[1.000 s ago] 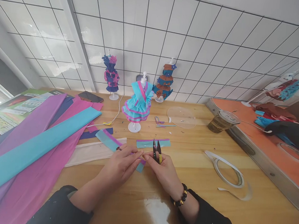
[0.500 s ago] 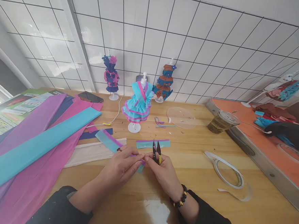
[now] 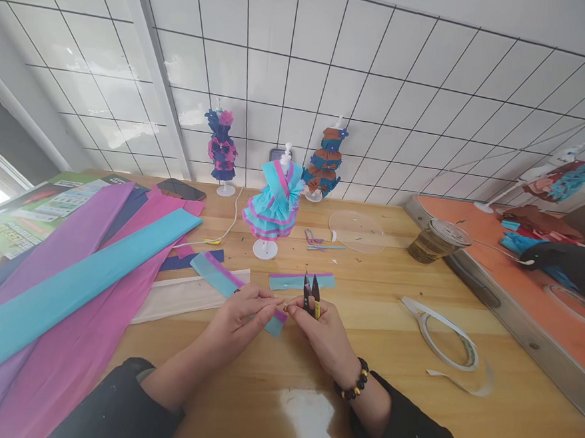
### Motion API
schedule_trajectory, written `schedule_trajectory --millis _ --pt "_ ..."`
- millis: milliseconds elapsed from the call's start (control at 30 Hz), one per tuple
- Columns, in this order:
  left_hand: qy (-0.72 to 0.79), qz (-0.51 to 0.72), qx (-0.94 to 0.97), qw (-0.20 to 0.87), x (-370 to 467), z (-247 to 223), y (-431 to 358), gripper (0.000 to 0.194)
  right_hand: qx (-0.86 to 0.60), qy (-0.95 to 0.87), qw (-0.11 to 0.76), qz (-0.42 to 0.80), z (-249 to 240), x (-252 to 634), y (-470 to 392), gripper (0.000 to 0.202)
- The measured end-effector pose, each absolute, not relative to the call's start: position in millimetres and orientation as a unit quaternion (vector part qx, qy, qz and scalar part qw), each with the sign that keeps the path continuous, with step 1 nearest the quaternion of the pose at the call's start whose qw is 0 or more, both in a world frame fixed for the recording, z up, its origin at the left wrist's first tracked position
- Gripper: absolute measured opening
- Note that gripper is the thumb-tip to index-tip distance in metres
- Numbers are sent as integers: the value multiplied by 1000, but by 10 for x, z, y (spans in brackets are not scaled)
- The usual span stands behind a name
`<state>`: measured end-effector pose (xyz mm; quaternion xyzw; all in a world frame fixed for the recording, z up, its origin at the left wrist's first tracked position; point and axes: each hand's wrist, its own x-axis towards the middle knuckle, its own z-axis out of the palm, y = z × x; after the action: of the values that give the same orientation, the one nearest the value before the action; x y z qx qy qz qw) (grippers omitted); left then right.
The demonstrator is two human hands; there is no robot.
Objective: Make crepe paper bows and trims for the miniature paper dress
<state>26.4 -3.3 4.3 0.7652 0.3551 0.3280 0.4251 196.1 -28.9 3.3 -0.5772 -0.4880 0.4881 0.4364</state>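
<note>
A light-blue crepe paper strip (image 3: 213, 273) with a purple edge runs under my left hand (image 3: 243, 319). The hand's fingers are pressed together over it, and the strip's end shows below the fingertips. My right hand (image 3: 327, 335) grips a pair of thread snips (image 3: 312, 294), blades pointing up and apart. Its thumb and forefinger also pinch something tiny and pale, too small to name, close to the left fingertips. Just beyond the hands lies a second blue and purple strip (image 3: 301, 282). Behind it stands a mini dress form (image 3: 274, 201) in a ruffled blue dress with purple bands.
Folded crepe paper (image 3: 89, 265) in several colours covers the left side. Two more dressed forms stand by the tiled wall. A clear plastic disc (image 3: 356, 231), a lidded cup (image 3: 436, 241) and a tape roll (image 3: 447, 340) lie to the right, beside an orange-topped case (image 3: 470, 258).
My fingertips have parted slightly, the right hand shifting a little right with the snips. More of the strip's end shows between the hands. The whole view has shifted slightly.
</note>
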Motion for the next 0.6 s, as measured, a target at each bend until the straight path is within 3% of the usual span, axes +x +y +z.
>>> schedule_trajectory --millis 133,233,300,333,467,600 --pt "378 367 717 458 246 39 -23 30 -597 -530 429 424 -29 2028 -239 22" --pt "379 386 720 435 250 -6 -16 30 -625 -635 383 244 -91 2234 -117 26" --pt "366 384 749 396 258 -64 -10 29 -641 -729 239 25 -102 2437 19 31" --pt "356 380 768 373 261 -96 -5 28 -640 -739 209 -12 -93 2544 100 28" --pt "336 367 816 294 264 -182 12 28 -616 -778 68 -103 21 2857 451 22" --pt "349 349 821 286 253 -161 22 28 -578 -804 -46 -132 121 2895 737 20"
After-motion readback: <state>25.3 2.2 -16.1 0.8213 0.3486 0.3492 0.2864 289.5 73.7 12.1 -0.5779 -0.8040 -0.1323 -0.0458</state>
